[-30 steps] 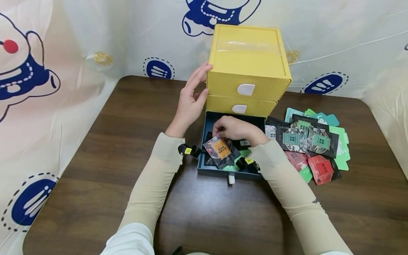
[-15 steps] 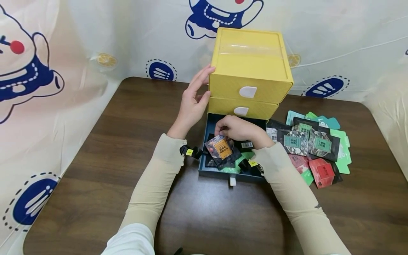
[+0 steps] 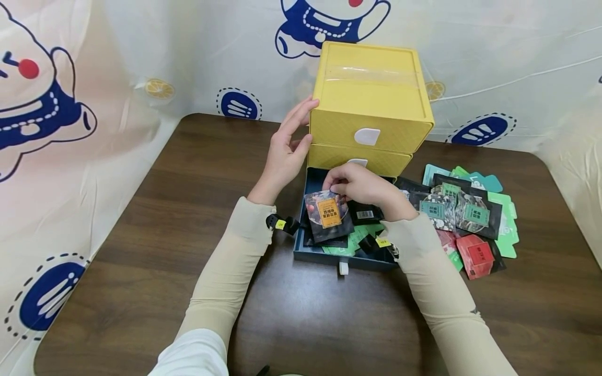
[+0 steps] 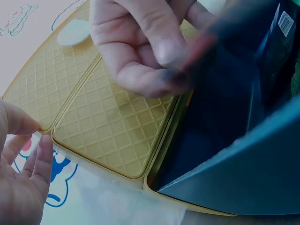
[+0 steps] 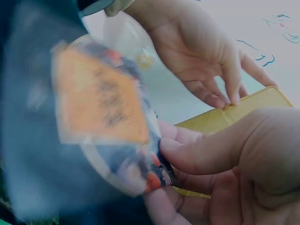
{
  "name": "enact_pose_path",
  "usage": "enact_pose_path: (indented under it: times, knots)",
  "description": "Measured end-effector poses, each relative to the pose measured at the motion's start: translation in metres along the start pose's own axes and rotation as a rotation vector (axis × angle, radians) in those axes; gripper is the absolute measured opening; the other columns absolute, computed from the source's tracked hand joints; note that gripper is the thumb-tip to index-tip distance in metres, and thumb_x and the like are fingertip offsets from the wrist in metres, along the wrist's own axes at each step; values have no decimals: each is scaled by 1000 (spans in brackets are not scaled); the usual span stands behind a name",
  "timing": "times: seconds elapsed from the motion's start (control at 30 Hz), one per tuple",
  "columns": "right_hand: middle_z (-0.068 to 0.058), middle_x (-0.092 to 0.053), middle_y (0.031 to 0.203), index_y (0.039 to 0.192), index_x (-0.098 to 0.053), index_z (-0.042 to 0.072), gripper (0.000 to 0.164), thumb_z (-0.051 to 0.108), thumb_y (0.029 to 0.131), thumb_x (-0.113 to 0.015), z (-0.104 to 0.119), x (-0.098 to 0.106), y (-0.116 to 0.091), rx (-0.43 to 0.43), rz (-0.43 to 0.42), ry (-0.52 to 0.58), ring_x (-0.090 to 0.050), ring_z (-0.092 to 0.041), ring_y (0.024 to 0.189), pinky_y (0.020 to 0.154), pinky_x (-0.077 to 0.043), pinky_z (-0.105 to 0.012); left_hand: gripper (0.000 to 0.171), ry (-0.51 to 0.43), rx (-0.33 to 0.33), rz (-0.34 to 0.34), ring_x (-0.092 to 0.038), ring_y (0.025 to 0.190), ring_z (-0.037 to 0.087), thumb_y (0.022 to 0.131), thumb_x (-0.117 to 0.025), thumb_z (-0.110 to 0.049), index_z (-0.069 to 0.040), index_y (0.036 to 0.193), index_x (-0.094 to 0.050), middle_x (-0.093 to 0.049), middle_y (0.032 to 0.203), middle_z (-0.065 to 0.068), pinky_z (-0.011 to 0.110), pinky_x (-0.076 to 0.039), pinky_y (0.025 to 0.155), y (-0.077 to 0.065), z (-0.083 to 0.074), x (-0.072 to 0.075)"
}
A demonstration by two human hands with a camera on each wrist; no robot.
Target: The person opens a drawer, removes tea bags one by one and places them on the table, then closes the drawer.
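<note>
My right hand pinches the top edge of a dark sachet with an orange label, over the open blue drawer. In the right wrist view the thumb and fingers grip one corner of that sachet, which is blurred. My left hand rests its fingertips against the left side of the yellow drawer box. Seen from the left wrist, the left hand's fingers touch the box's edge by the seam between two drawers. More black and green sachets lie in the drawer, partly hidden by my right arm.
A pile of black, green and red sachets lies on the brown table to the right of the box. A printed curtain hangs behind the table. The drawer's white pull tab faces the front.
My right hand has moved slightly up and right, raising the orange-labelled sachet and turning it more upright. The left hand stays against the box.
</note>
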State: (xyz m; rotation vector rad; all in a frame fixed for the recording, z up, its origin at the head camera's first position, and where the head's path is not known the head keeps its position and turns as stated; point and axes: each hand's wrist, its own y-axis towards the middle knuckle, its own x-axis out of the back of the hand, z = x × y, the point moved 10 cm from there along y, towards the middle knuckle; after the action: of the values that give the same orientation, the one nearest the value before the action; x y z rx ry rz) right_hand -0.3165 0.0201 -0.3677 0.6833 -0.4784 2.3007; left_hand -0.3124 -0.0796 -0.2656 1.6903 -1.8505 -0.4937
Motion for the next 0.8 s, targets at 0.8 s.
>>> enact_pose_path:
  times: [0.8]
  knots:
    - [-19, -55, 96, 100, -58, -5, 15, 0, 94, -46, -21, 50, -62, -156, -272, 193, -55, -25, 84, 69, -55, -29, 46, 24, 19, 2, -47, 107, 14, 88, -49, 12, -1, 132, -45, -36, 143, 13, 43, -52, 78, 0, 2, 0]
